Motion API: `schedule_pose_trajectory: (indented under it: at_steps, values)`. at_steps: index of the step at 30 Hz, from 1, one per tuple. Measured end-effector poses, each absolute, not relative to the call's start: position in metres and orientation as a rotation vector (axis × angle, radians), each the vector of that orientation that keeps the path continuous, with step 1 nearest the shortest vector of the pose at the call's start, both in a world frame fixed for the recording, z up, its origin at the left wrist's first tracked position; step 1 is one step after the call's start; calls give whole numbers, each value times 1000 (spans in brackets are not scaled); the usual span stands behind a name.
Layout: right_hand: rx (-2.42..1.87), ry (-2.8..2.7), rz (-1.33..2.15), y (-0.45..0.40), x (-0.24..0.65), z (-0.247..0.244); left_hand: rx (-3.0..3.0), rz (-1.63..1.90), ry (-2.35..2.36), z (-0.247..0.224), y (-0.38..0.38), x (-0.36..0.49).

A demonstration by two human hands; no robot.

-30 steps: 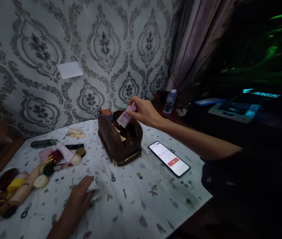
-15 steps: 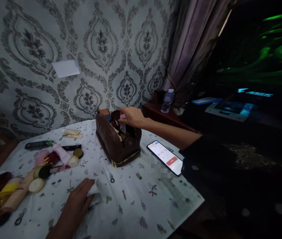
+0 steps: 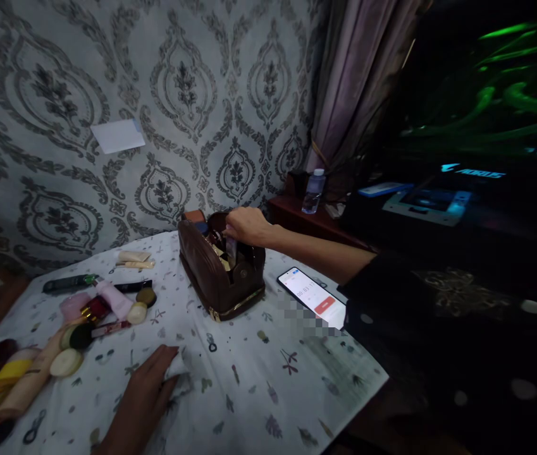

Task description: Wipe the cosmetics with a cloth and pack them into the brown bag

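Observation:
My right hand [image 3: 249,226] reaches over the open top of a brown leather cosmetic bag [image 3: 199,268]. Its fingers are closed on a small pinkish tube [image 3: 231,249], whose lower part points down into the bag. Other items inside are partly hidden by the bag's wall and my hand. Lower left, my left hand [image 3: 147,387] rests on the patterned tablecloth, fingers closed on a crumpled white tissue [image 3: 178,364]. Between that hand and the table's left side lie loose cosmetics, among them a pink tube [image 3: 112,299], a round white-lidded jar [image 3: 66,363] and a long beige bottle [image 3: 35,376].
A phone [image 3: 313,298] with a running timer lies right of the bag, below my right forearm. Behind it, a water bottle [image 3: 314,191] stands on a dark red surface [image 3: 287,205]. A dark computer case [image 3: 472,196] with green lights fills the right side. Patterned wallpaper backs the table.
The right hand has lowered the pinkish tube slightly into the bag. My left hand keeps its place with the tissue. The whole view has shifted a little.

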State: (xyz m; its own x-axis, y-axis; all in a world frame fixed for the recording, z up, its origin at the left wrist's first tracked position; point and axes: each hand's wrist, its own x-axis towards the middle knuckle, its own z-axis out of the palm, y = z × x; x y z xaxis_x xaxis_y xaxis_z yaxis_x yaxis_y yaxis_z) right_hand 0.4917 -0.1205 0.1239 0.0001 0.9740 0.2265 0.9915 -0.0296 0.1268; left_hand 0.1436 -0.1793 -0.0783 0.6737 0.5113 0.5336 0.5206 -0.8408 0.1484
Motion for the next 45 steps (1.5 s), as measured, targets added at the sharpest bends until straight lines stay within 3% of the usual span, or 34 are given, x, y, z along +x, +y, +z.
schedule_pose_trajectory:
  at_steps: [6,45]
  values:
    - [-2164,-2183,-397,-117,490,121,-2859,-773,-821,-84,-174,135]
    - [-2131,-2221,-315,-118,487,108,-2930,-816,-921,-78,-179,141]
